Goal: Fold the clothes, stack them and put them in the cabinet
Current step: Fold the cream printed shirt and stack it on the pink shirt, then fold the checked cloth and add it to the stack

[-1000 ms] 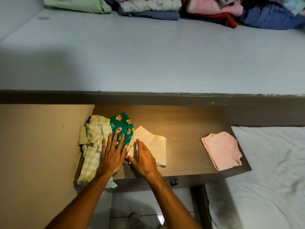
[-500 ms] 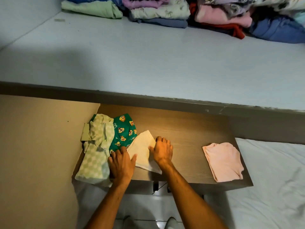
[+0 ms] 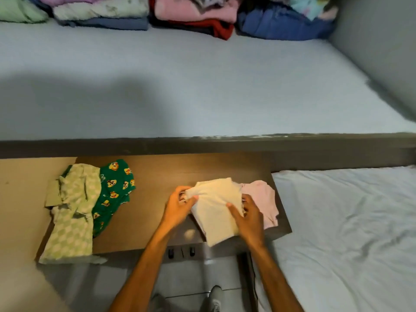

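Note:
A folded cream garment (image 3: 216, 208) lies over the left part of a folded pink garment (image 3: 263, 199) at the right end of the brown wooden table (image 3: 153, 199). My left hand (image 3: 180, 206) grips the cream garment's upper left corner. My right hand (image 3: 249, 217) holds its right edge, fingers spread on top. At the table's left end lie an unfolded pale green checked garment (image 3: 74, 212) and a dark green garment with cartoon prints (image 3: 114, 190), side by side and partly overlapping.
A grey mattress (image 3: 202, 86) beyond the table carries piles of folded clothes (image 3: 191, 14) along its far edge. A white sheeted bed (image 3: 349, 233) lies to the right. A cardboard sheet (image 3: 20, 199) stands at the left. Tiled floor shows below.
Both hands left the green garments and carried the cream garment rightward across the table; it now rests on the pink garment.

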